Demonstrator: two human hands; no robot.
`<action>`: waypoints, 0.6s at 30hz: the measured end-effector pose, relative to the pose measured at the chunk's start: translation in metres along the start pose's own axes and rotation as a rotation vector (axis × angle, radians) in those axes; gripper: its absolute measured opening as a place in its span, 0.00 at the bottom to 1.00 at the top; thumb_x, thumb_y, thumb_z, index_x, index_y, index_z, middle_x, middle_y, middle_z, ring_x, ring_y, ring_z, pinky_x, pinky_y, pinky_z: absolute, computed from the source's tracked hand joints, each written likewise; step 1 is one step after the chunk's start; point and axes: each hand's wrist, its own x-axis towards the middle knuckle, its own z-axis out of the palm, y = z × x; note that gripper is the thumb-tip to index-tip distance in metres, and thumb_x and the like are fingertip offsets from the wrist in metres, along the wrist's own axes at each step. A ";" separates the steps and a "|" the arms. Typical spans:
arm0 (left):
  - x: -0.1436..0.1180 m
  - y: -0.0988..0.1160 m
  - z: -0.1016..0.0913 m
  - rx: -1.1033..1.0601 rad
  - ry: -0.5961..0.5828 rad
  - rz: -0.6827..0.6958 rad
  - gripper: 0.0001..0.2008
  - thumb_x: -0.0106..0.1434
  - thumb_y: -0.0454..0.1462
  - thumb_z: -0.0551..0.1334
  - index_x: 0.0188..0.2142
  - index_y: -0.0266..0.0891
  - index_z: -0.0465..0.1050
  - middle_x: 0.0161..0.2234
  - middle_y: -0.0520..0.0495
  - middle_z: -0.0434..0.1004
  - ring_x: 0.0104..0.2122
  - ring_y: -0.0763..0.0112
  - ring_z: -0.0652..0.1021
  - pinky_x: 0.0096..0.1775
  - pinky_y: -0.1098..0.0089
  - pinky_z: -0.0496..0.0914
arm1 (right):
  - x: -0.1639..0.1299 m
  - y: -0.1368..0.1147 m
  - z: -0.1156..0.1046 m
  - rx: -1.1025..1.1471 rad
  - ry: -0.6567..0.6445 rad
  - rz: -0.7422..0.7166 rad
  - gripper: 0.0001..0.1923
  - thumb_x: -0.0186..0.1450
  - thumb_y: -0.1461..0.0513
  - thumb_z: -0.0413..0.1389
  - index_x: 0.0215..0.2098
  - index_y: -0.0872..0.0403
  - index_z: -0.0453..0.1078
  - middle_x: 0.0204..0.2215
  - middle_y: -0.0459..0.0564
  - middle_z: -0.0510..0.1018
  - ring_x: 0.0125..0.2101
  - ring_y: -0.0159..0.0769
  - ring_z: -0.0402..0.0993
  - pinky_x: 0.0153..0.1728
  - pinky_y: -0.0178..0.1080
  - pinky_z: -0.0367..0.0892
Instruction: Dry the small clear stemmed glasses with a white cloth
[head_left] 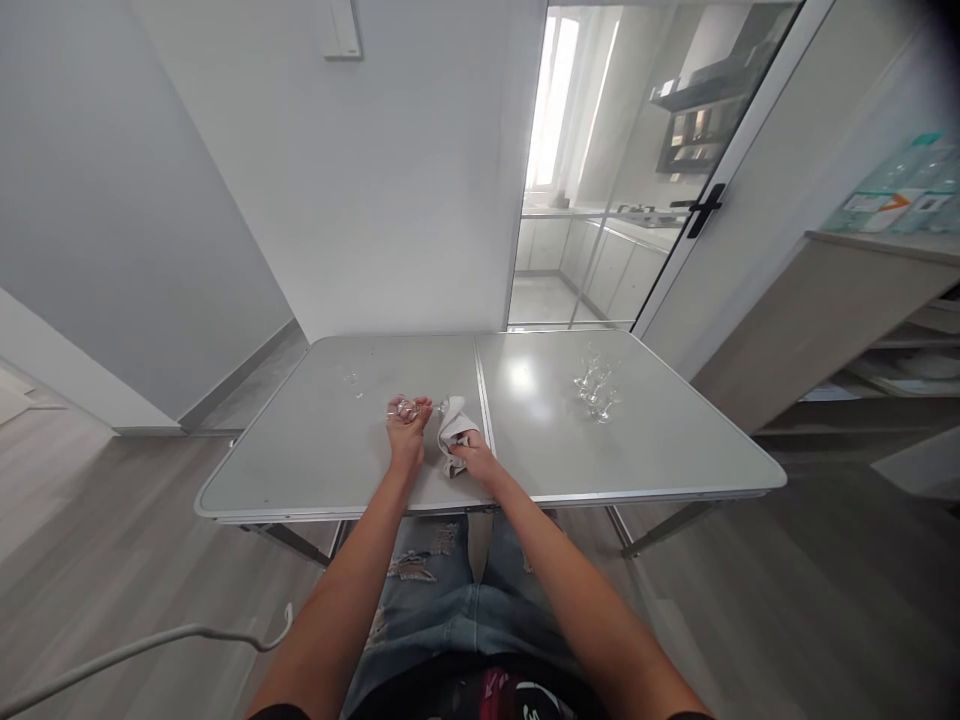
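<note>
White walls and a glass sliding door (645, 170) are closing off a bright room, with a kitchen showing faintly through the panes. Standing in front is a pale folding worktop (652, 450), seen from above by a seated person in torn jeans. Both bare arms are reaching forward to the middle of the worktop. The left hand (407, 430) is curling its fingers around a small clear glass (406, 408), which is lying sideways just above the surface; its outline is hard to make out against the pale top. The right hand (471, 455) is gripping a crumpled grey cloth (452, 425), pressed close against the mouth end of that glass. To the right, well apart, a cluster of clear glasses (596, 388) is standing; their number is too blurred to count. Another faint glass (353, 381) is sitting to the left. On a shelf at far right, plastic bottles (896, 195) are carrying labels too blurred to read. A white cable (150, 645) is trailing across the floor.
</note>
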 end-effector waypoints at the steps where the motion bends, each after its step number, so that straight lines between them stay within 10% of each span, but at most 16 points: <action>1: 0.001 0.000 -0.001 -0.010 0.027 0.013 0.32 0.48 0.39 0.78 0.45 0.46 0.60 0.38 0.53 0.79 0.39 0.72 0.82 0.50 0.64 0.74 | -0.001 -0.001 0.000 -0.029 -0.037 -0.008 0.14 0.53 0.60 0.63 0.39 0.50 0.76 0.40 0.48 0.81 0.45 0.43 0.75 0.51 0.45 0.69; 18: 0.002 0.000 -0.002 -0.023 0.047 0.016 0.32 0.49 0.39 0.78 0.45 0.46 0.60 0.40 0.53 0.79 0.41 0.72 0.82 0.50 0.65 0.73 | 0.000 -0.002 -0.001 -0.140 -0.090 -0.123 0.13 0.56 0.59 0.62 0.41 0.48 0.75 0.39 0.48 0.81 0.49 0.44 0.74 0.61 0.48 0.61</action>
